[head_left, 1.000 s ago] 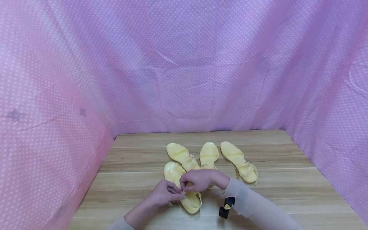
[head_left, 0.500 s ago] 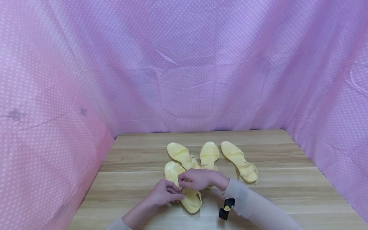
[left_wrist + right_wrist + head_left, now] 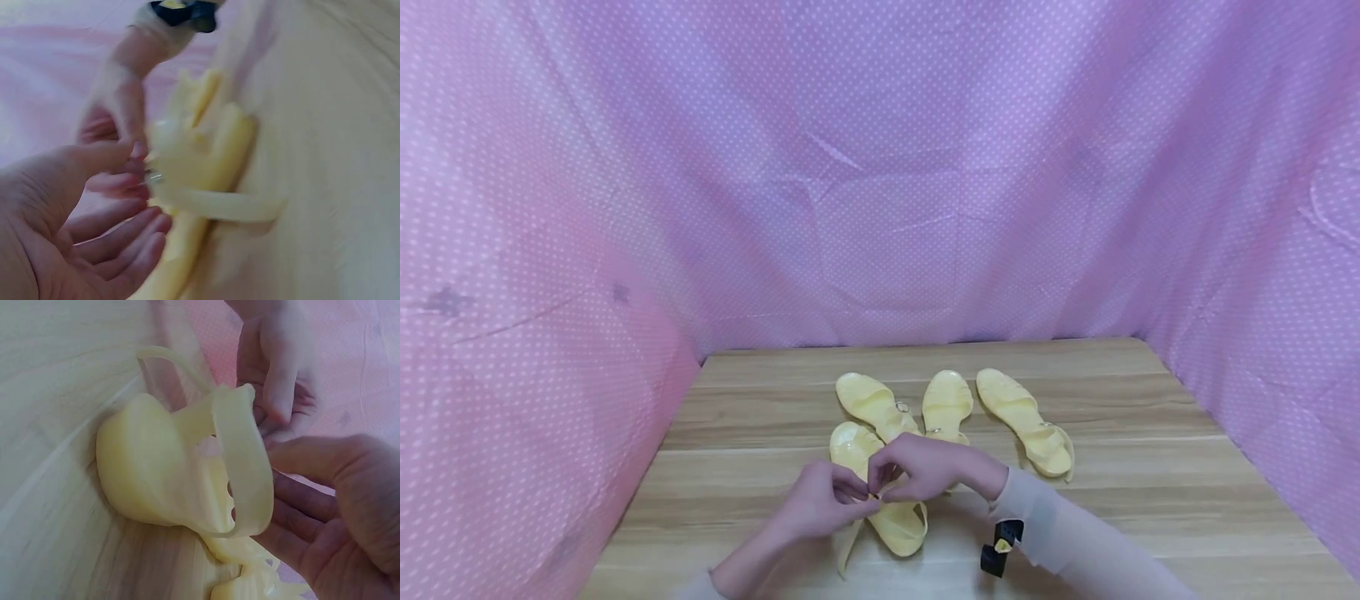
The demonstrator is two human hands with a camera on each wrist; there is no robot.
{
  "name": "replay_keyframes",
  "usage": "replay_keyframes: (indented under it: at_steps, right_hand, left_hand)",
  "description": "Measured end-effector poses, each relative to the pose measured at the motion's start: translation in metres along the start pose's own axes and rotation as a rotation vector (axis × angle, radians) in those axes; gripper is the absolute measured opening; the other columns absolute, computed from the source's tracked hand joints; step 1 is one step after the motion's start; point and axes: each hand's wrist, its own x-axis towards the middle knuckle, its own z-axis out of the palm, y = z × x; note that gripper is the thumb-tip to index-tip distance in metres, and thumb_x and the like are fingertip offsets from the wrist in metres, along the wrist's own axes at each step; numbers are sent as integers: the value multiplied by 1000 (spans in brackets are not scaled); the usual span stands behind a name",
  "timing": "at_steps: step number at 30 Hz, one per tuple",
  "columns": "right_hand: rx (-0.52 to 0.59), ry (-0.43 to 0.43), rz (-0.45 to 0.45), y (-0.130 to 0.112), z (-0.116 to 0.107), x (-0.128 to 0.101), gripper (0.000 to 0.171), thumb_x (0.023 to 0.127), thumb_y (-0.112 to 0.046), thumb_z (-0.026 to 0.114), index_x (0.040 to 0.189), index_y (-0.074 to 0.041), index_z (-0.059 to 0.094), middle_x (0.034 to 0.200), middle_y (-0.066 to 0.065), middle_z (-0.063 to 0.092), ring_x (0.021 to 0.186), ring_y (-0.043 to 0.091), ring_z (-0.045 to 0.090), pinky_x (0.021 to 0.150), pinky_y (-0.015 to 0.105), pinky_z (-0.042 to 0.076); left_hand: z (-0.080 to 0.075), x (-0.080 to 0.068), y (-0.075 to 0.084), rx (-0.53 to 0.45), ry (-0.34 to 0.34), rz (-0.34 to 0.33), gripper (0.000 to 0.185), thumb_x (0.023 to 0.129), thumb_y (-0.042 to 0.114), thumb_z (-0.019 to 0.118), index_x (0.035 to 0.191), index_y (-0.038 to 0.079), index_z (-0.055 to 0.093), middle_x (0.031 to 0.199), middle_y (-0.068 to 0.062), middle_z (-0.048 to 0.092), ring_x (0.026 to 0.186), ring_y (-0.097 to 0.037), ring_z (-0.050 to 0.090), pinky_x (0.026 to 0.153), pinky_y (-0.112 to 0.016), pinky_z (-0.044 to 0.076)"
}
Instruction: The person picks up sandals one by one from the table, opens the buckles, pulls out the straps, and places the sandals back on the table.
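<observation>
Four yellow jelly sandals lie on the wooden table (image 3: 1150, 467). Both hands work at the nearest sandal (image 3: 898, 525), whose toe points away from me. My left hand (image 3: 848, 492) and right hand (image 3: 887, 479) meet over its ankle strap and pinch it at the small buckle (image 3: 153, 178). One loose strap end (image 3: 850, 546) hangs out toward the near table edge. In the right wrist view the heel cup (image 3: 162, 475) and the looped strap (image 3: 240, 462) lie beside my right hand (image 3: 300, 506). The left wrist view is blurred; my left hand (image 3: 125, 206) is under the buckle.
The other sandals (image 3: 868, 400) (image 3: 946, 404) (image 3: 1022, 417) lie in a row just beyond my hands. A black wrist device (image 3: 1000, 546) sits under my right sleeve. Pink dotted cloth (image 3: 880, 208) walls the table at the back and on both sides.
A strap end has come free of the near sandal and now trails toward the near edge. My left hand has lifted slightly; the right hand has stayed over the strap.
</observation>
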Motion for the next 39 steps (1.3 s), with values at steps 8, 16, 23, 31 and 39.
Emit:
replay_keyframes:
  at_steps: [8,16,23,31,39]
  right_hand:
    - [-10,32,38,5,0,-2,5,97,-5,74,98,-11,76,97,-4,79,95,-6,70,91,15,58]
    - [-45,45,31,7,-2,-1,9,96,-5,75,97,-14,75,95,-7,77,94,-4,70,90,14,57]
    - [-17,44,20,10,0,2,4,98,-8,75,97,-12,76,97,-7,79,97,-7,70,92,14,57]
    - [-12,70,-3,9,-4,2,2,98,-7,75,98,-9,74,98,0,79,99,0,73,93,15,57]
    - [-32,59,-2,9,-2,6,3,98,-8,74,98,-10,76,98,-3,80,99,-5,72,92,11,56]
  left_hand:
    - [15,10,-7,-1,98,29,20,77,16,95,83,5,79,77,-5,79,67,-3,73,63,-20,60]
    - [11,8,-10,-39,78,-5,16,80,16,93,83,6,80,75,-5,78,65,-3,69,61,-20,58]
    - [9,8,-12,-68,68,-18,16,80,12,93,83,3,79,76,-8,78,65,-6,69,61,-20,57]
    - [6,7,-7,-60,65,-41,20,79,14,93,81,3,77,75,-5,77,65,-6,68,61,-20,57]
    - [3,9,-8,-68,40,-45,21,79,15,93,79,3,76,75,-3,77,65,-4,68,60,-20,56]
